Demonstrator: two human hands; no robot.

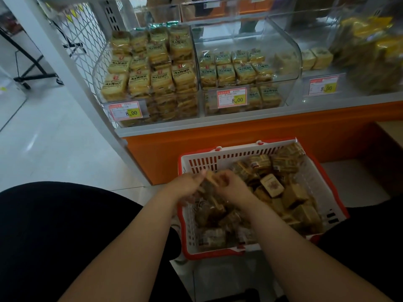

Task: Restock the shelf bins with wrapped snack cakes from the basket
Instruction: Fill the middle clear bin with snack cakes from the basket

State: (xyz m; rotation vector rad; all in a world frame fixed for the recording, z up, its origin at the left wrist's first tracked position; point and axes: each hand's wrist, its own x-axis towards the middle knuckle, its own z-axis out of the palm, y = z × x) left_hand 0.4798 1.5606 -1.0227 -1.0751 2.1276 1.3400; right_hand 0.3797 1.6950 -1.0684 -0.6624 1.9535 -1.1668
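Head view: I see two hands over one red-and-white basket point(218, 156) on the pale tiled floor point(54, 149). My left hand point(185, 184) and right hand point(234, 185) both pinch one wrapped snack cake point(210, 178), blurred, above a heap of cakes too many to count. Two clear shelf bins point(292, 46) hold stacked cakes, the left fuller. Three price tags point(232, 98) read 8.00. An orange shelf base point(250, 136) runs below them.
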